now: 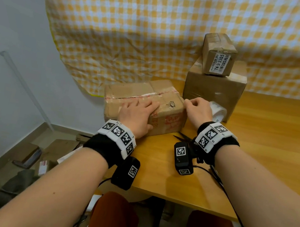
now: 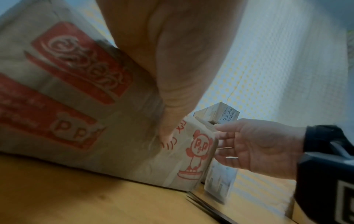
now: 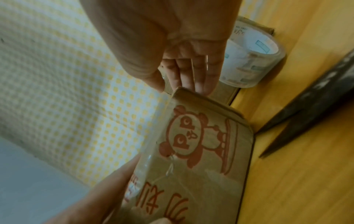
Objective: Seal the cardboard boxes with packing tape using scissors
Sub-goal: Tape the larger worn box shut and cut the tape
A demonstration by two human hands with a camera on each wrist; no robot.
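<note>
Both hands are on the printed box, set apart at its two ends. Farthest left, the left hand lies flat on the box top with fingers straight, the thumb hanging down the near printed side, pressing along the taped seam that runs away under its fingertips. From the right wrist view a clear strip of tape is seen folded down over the end face with the red panda print.

Moving right, the right hand sits at the box's far right corner, fingers bent down over the edge. They seem to press or pinch the tape end there, though I cannot tell whether anything is gripped between them.

Below the right wrist the scissors lie on the wooden table with blades parted, near the box's right end. Just beyond the right hand stands the tape roll, and behind it a larger box with a small labelled box stacked on top.

My read: the step in hand is smoothing tape onto this box. Next would likely be rubbing the end flat, then picking up the roll for another strip or box; the right hand must let go first.
</note>
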